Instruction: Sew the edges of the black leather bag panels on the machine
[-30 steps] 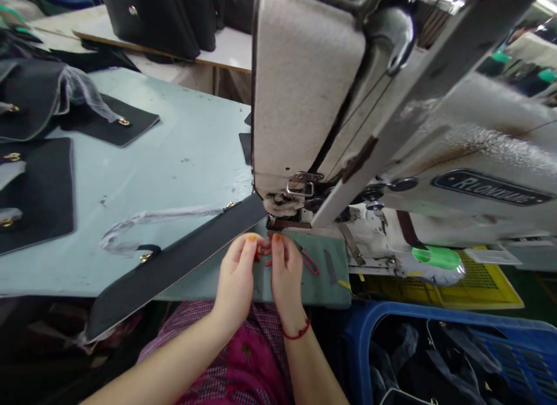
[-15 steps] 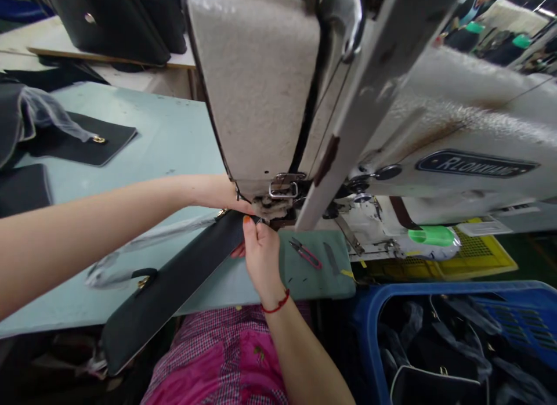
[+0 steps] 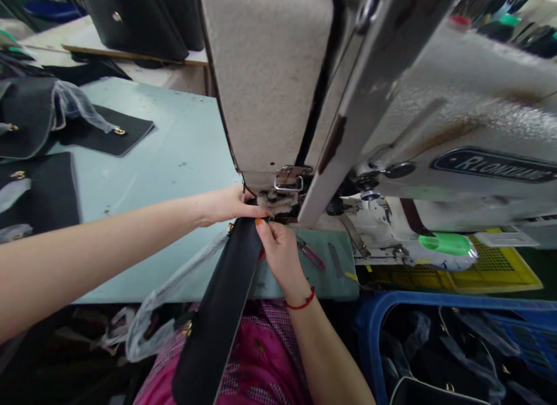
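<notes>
A long black leather-like bag piece [image 3: 221, 300] hangs from the sewing machine [image 3: 270, 86] over the table's front edge toward my lap. Gold fittings and a strip wrapped in clear plastic [image 3: 174, 289] are attached along its left side. My left hand [image 3: 232, 206] reaches behind the piece, its thumb pressed on the upper end beside the needle area; its other fingers are mostly hidden. With thumb on top and fingers beneath, my right hand [image 3: 281, 248] pinches the right edge of the piece just in front of the needle area. The machine head hides the needle.
Thread snips [image 3: 311, 254] and a flat blade [image 3: 335, 260] lie right of my right hand. Several black pieces [image 3: 35, 190] rest on the table's left. A blue basket [image 3: 369, 335] with black pieces stands at lower right, near a yellow crate [image 3: 513, 266]. Black bags [image 3: 139, 22] stand behind.
The black piece has swung from slanting left to pointing more toward my lap. My left hand now shows more, its thumb on the piece. The view has shifted slightly.
</notes>
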Demonstrator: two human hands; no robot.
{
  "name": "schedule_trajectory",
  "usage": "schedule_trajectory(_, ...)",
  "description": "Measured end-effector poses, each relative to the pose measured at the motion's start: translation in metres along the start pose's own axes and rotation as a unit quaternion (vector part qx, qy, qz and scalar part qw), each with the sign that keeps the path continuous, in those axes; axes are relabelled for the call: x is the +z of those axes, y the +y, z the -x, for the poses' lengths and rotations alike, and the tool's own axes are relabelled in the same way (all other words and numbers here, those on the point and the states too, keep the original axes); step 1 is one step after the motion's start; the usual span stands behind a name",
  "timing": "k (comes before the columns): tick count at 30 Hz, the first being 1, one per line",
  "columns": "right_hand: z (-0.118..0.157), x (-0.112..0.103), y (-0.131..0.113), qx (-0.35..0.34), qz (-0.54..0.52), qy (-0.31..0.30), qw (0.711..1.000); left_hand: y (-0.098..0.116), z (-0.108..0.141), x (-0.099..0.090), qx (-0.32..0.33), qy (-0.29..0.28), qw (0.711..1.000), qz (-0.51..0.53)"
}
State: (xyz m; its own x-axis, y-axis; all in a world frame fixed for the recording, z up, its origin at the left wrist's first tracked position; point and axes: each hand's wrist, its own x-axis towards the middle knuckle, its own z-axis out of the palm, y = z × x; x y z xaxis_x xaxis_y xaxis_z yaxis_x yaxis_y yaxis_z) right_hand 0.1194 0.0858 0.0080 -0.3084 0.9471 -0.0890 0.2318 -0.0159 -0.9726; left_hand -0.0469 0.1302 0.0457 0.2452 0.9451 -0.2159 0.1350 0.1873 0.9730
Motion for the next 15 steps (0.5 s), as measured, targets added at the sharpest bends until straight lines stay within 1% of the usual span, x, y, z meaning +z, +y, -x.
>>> schedule_trajectory(1, 0.0, -0.005, 0.0, 0.001, 0.001, -0.012, 1.0, -0.001, 0.003, 0.004, -0.003, -0.015, 1.0, -0.001)
schedule_trajectory(2, 0.0, -0.01, -0.001, 0.003, 0.0, -0.022, 1.0, -0.002, 0.006, 0.007, -0.005, -0.016, 1.0, -0.003)
schedule_trajectory(5, 0.0, -0.019, -0.002, 0.005, -0.012, -0.047, 0.999, -0.001, 0.012, 0.016, -0.017, 0.021, 1.0, -0.015)
schedule_trajectory(8, 0.002, -0.023, -0.003, 0.01, -0.021, -0.068, 0.997, 0.003, 0.014, 0.018, -0.026, 0.025, 0.999, -0.038)
schedule_trajectory(10, 0.004, -0.023, -0.004, 0.014, -0.021, -0.072, 0.997, 0.001, 0.012, 0.012, -0.014, 0.003, 0.998, -0.054)
schedule_trajectory(12, 0.007, -0.023, -0.006, 0.017, -0.023, -0.073, 0.997, -0.009, 0.009, 0.001, 0.008, -0.013, 0.998, -0.061)
schedule_trajectory(13, 0.009, -0.024, -0.006, 0.019, -0.023, -0.074, 0.997, -0.017, 0.008, -0.007, 0.018, -0.007, 0.998, -0.057)
schedule_trajectory(14, 0.011, -0.024, -0.007, 0.022, -0.022, -0.074, 0.997, -0.027, 0.007, -0.015, 0.023, 0.015, 0.998, -0.052)
schedule_trajectory(15, 0.013, -0.025, -0.008, 0.024, -0.019, -0.075, 0.997, -0.038, 0.008, -0.023, 0.026, 0.049, 0.997, -0.054)
